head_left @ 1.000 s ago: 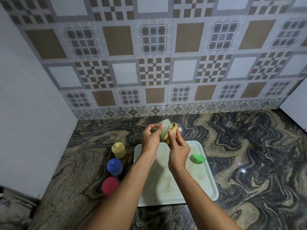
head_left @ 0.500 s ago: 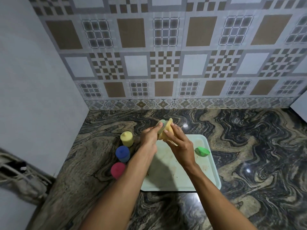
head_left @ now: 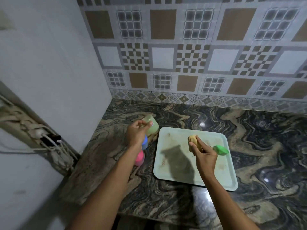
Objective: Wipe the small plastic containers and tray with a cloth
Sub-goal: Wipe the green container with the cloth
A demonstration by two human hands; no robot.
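Observation:
My left hand (head_left: 138, 132) holds a pale green translucent container (head_left: 151, 125) above the counter, left of the tray and over the row of containers. Below that hand a blue-lidded container (head_left: 145, 143) and a pink one (head_left: 139, 158) stand on the counter, partly hidden by my wrist. My right hand (head_left: 203, 154) grips a folded yellow cloth (head_left: 194, 141) over the middle of the pale tray (head_left: 172, 173). A green lid (head_left: 221, 150) lies on the tray's right side, just beside my right hand. The yellow container is hidden.
The dark marbled counter (head_left: 249, 138) ends in a corner with a tiled wall behind and a plain grey wall (head_left: 49, 80) on the left. Cables and a plug (head_left: 48, 140) hang at the far left. The counter's front edge runs below the tray.
My hands have parted: the left carried the green container leftward off the tray toward the other containers, and the right dropped with the cloth over the tray. The camera view turned left.

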